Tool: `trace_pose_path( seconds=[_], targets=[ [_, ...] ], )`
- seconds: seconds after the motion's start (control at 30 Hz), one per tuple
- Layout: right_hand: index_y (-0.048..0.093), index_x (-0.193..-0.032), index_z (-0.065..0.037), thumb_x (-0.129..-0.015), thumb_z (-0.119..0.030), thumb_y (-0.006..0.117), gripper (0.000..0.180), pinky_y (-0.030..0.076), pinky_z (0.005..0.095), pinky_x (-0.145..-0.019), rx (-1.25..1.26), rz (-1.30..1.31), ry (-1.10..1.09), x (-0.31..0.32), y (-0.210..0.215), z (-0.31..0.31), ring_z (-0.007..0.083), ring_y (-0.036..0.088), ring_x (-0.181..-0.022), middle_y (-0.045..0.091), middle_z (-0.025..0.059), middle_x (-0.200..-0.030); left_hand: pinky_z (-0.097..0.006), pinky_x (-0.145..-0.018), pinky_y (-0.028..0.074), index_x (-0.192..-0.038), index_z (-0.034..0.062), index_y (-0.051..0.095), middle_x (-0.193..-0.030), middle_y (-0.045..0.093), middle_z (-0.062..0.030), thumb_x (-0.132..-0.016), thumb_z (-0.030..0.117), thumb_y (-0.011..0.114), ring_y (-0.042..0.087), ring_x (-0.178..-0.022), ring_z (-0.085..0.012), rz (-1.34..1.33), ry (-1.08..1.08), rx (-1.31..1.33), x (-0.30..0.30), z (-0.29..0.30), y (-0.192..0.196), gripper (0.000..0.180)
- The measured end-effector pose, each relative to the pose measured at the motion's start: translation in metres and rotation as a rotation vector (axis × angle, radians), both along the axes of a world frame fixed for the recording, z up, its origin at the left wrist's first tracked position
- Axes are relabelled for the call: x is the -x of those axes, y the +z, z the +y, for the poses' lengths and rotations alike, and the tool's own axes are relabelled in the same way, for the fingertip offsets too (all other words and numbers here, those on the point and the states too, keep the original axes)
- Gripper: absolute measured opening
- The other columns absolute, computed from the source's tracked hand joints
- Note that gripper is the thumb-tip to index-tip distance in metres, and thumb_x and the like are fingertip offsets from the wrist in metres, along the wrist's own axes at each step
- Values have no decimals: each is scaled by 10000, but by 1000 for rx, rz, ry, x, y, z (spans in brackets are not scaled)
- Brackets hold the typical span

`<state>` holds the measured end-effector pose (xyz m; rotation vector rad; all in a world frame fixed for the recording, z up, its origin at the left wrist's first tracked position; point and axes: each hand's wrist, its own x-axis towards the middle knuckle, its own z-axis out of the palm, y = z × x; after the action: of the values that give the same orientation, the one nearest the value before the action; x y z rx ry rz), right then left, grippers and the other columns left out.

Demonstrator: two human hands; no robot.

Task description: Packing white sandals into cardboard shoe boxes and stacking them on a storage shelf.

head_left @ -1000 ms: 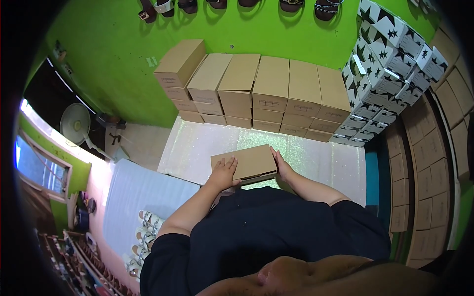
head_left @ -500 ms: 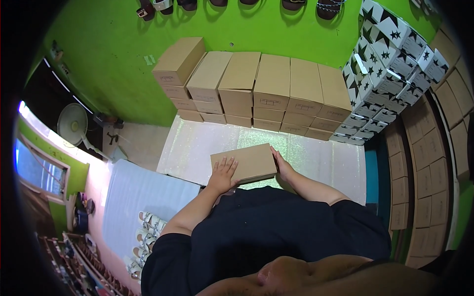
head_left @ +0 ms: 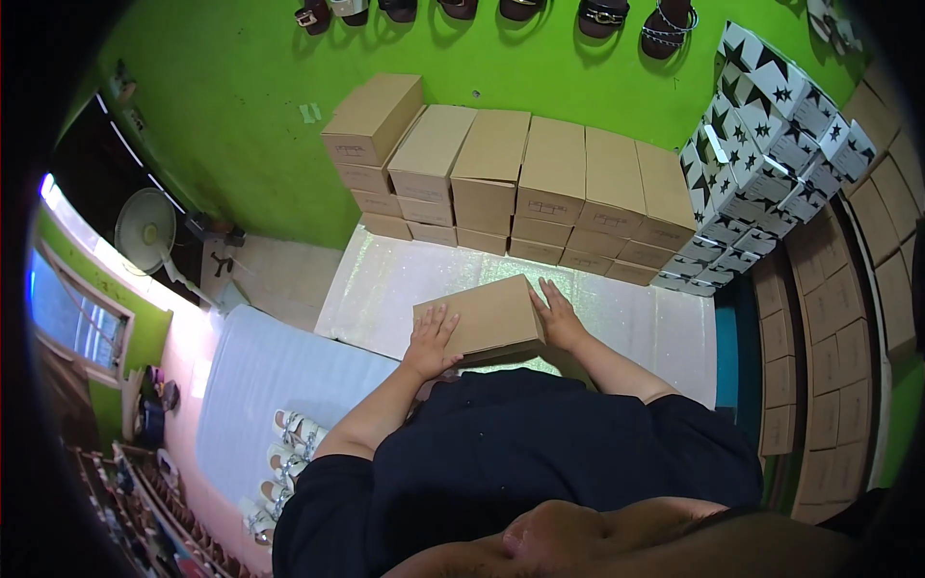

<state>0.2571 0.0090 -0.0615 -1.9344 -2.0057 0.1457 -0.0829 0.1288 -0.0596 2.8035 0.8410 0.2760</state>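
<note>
A closed plain brown cardboard box (head_left: pixel 485 313) lies in front of my body, over the near part of the pale glittery table (head_left: pixel 376 289). My left hand (head_left: pixel 433 343) rests on the left end of its top, fingers spread and stretched out. At the right end is my right hand (head_left: pixel 559 315), its fingers extended and apart along the edge. Whether its palm presses on the side is hard to see. The box's near side and underside are largely hidden from view.
Stacked brown boxes (head_left: pixel 549 178) line the table's back against the green wall. White star-patterned boxes (head_left: pixel 761 159) rise at the right, beside shelves of brown boxes (head_left: pixel 833 299). White sandals (head_left: pixel 289 453) sit on a pale sheet (head_left: pixel 279 376) at left. A fan (head_left: pixel 146 231) stands farther left.
My right hand's fingers have spread and point farther up past the box's edge. The box has tilted slightly, and my left hand stays on its top. The view has shifted a little.
</note>
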Motion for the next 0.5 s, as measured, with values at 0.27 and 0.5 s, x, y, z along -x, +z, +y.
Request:
trace_pose_path(
  seconds=[0.27, 0.5],
  targets=[
    [344, -1513, -324, -721, -220, 784, 913, 230, 604, -1150, -24, -139, 211, 45, 86, 19, 474, 131, -1482, 147, 198, -1620, -491, -1164, 281, -1546, 146, 283, -1594, 250, -194, -868, 462, 636, 281, -1440, -433, -203, -43, 158, 38, 25, -3, 827],
    [286, -1526, -190, -590, -376, 874, 1121, 129, 707, -1131, 6, -51, 244, 100, 138, 33, 447, 117, -1493, 162, 198, -1613, -416, -1088, 406, -1419, 74, 477, -1395, 528, -214, -930, 315, 585, 496, -1294, -385, -362, 87, 249, 69, 29, 25, 556]
  ],
)
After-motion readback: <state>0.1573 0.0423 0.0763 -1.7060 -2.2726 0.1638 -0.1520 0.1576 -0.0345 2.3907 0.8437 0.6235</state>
